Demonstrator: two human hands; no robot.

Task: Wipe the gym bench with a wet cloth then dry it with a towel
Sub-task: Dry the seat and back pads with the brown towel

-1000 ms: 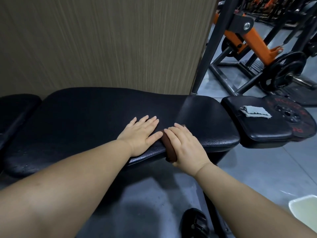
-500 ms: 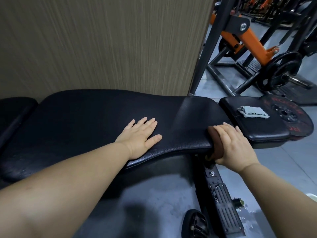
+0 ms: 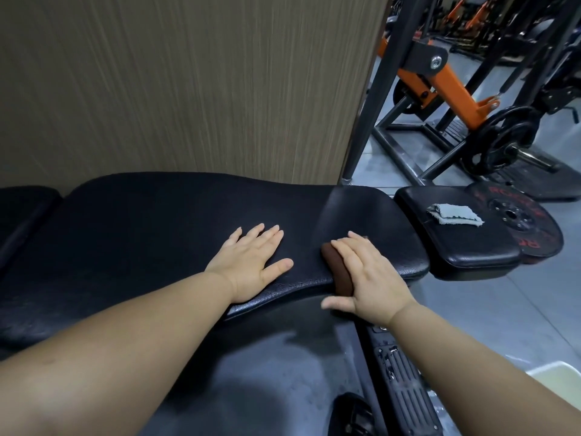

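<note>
Brown cloth [image 3: 337,269] (folded thick) under right hand [image 3: 374,278] on pebbled bench [image 3: 141,247]

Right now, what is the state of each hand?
Left hand: open, flat on the bench.
Right hand: open, pressing the brown cloth on the bench edge.

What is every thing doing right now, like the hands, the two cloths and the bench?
Left hand: flat on the bench, holding nothing.
Right hand: pressing the brown cloth onto the bench's front edge.
Brown cloth: draped over that edge, under that hand.
Grey towel: folded, untouched, on the seat pad.
</note>
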